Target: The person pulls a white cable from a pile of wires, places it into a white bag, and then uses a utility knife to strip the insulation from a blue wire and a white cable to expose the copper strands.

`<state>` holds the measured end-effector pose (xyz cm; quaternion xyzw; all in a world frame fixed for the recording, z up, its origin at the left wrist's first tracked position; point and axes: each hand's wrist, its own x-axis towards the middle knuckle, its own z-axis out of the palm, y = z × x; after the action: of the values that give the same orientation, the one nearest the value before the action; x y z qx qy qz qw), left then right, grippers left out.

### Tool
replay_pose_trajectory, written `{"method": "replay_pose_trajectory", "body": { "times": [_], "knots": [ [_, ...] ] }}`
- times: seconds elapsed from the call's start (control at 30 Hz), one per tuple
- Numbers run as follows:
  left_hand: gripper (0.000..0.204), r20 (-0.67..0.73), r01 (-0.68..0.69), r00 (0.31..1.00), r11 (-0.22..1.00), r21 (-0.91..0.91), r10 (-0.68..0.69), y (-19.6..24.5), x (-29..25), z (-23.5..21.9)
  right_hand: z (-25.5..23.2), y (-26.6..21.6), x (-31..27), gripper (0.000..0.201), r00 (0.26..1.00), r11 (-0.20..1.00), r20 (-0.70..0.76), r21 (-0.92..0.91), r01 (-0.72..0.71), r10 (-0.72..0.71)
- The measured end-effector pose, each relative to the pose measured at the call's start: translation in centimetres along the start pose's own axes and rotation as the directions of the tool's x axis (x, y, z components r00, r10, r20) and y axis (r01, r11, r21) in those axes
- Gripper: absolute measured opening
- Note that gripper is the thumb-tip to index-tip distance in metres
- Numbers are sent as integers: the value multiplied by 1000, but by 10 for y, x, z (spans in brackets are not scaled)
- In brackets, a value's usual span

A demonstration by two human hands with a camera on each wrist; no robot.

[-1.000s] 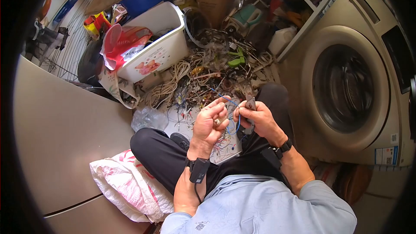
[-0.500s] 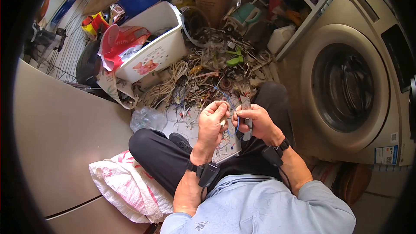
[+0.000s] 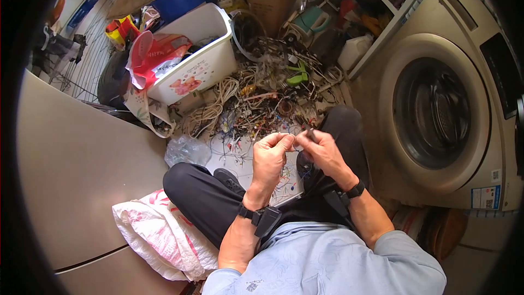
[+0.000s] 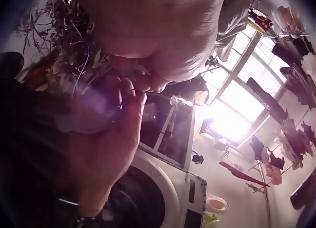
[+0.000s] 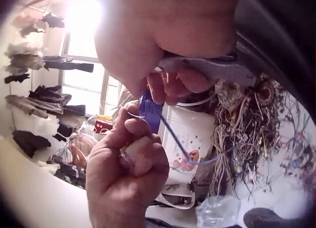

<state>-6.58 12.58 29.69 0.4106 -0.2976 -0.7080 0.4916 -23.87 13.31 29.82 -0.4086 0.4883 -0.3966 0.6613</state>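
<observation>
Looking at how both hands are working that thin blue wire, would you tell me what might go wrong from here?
1. The right hand holds a grey metal tool right beside the left hand; a slip might nick a finger.
2. The thin blue wire is pinched near its end, so it may pull free.
3. The tangled pile of scrap wires lies just ahead; a dropped piece could get lost there.

Washer [image 3: 436,109] right — wire heap [image 3: 262,104] ahead, basket [image 3: 194,49] behind-left.

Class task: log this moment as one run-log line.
left hand: pinches blue wire | right hand: grips grey tool | wire heap ahead | washing machine beside
</observation>
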Motion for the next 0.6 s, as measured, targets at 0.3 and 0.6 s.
{"method": "replay_pose_trajectory", "body": {
  "times": [0.3, 0.6],
  "knots": [
    [15, 70, 106, 991, 991, 82, -112, -6, -4, 4, 8, -25, 2, 13, 972, 970, -83, -122, 208, -219],
    [20, 10, 52, 999, 950, -308, -52, 6, 6, -8, 5, -18, -1, 14, 975, 911, -75, -376, 167, -210]
  ]
}}
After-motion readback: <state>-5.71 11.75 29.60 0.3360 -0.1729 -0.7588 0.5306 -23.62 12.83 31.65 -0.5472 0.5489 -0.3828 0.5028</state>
